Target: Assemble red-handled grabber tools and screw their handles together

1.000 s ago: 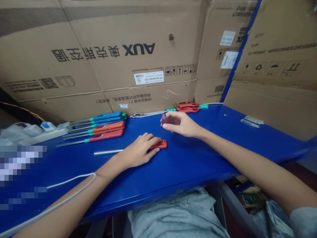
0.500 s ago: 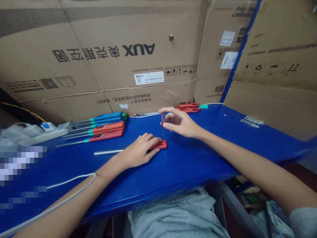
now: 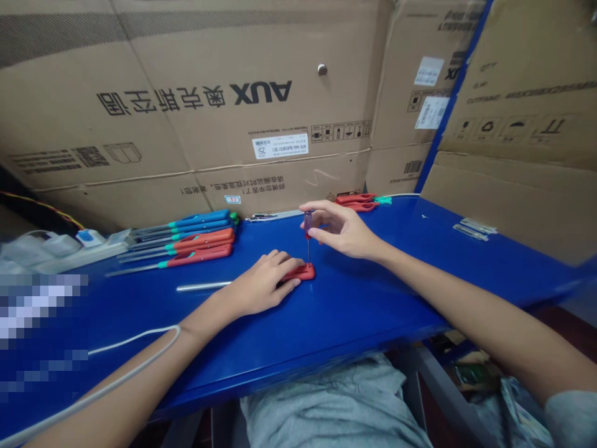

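Note:
A large screwdriver lies flat on the blue table (image 3: 354, 311); its red handle (image 3: 302, 272) sticks out from under my left hand (image 3: 261, 285), and its steel shaft (image 3: 203, 287) points left. My left hand is closed over the handle and presses it down. My right hand (image 3: 338, 230) pinches the purple handle of a small screwdriver (image 3: 308, 225) between thumb and fingertips. That small tool stands upright with its thin tip on the end of the red handle.
Several blue and red screwdrivers (image 3: 186, 239) lie in a row at the back left, beside a white power strip (image 3: 69, 246). More red handles (image 3: 357, 201) lie at the back centre. Cardboard boxes (image 3: 196, 93) wall off the rear and right. A white cable (image 3: 135, 339) crosses my left forearm.
My right fingers have shifted round the small purple handle, opening out and closing on it again. My left hand and the big screwdriver have stayed put.

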`<state>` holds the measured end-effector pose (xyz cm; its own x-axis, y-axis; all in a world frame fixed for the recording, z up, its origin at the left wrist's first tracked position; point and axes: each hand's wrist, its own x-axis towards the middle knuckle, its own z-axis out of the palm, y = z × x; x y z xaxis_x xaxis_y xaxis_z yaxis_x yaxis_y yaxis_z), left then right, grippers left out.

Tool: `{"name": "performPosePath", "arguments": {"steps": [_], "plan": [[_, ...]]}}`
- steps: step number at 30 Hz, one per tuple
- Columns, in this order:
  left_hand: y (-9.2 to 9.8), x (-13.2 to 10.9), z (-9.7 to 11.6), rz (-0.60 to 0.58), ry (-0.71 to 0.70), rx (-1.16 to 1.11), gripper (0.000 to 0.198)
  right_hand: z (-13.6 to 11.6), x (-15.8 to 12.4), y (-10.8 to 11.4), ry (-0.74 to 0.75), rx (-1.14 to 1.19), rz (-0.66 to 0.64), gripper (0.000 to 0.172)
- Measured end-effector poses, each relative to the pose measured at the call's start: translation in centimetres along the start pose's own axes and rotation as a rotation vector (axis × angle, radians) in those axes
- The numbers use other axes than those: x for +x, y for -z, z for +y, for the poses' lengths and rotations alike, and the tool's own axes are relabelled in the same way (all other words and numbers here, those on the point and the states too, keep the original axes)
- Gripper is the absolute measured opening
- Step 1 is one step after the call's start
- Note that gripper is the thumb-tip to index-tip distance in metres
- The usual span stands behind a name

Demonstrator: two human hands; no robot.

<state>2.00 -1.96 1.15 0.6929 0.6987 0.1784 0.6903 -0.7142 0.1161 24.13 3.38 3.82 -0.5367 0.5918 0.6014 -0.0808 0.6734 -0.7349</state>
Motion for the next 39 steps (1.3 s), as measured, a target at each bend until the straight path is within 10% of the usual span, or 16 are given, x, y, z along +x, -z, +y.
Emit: {"name": "performPosePath", "arguments": {"steps": [39], "plan": [[-0.05,-0.01,-0.12,0.001,-0.007,0.011,0.034,0.25,0.07,-0.24,0.016,-0.020,0.028,0.033]]}}
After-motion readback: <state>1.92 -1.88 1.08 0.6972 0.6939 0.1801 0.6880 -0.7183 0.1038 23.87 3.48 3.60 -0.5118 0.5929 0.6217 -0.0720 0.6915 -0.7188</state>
